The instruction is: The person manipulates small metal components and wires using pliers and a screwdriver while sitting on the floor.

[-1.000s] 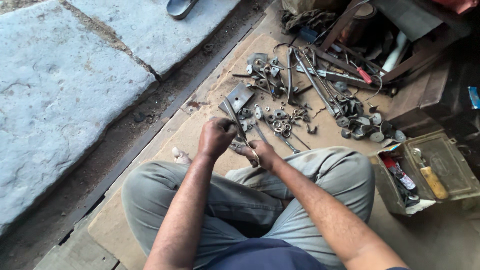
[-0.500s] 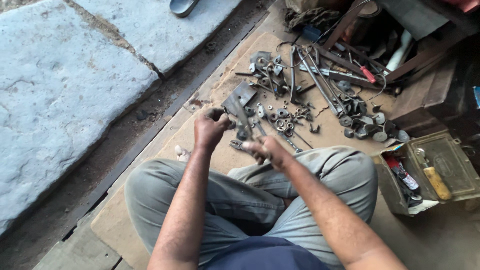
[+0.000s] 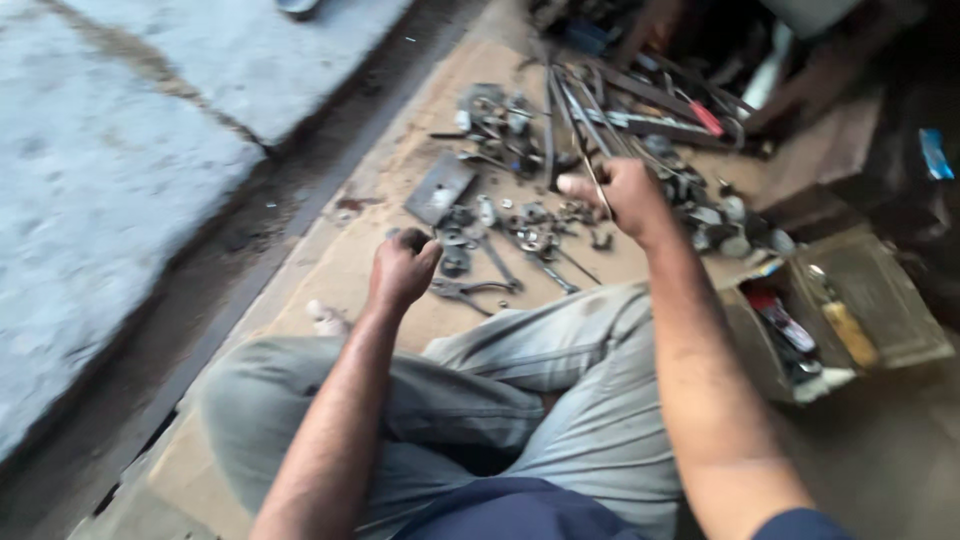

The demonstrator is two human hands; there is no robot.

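While seated, left hand [image 3: 402, 268] fisted above pliers [image 3: 470, 290], right hand [image 3: 620, 195] gripping thin metal rod [image 3: 598, 180].

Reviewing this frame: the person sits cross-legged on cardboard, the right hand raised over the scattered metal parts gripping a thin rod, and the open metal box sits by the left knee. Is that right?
One detail is off: the head view shows the open metal box by the right knee, not the left. The rest stands: the right hand is raised over the scattered metal parts, gripping a thin rod, on the cardboard.
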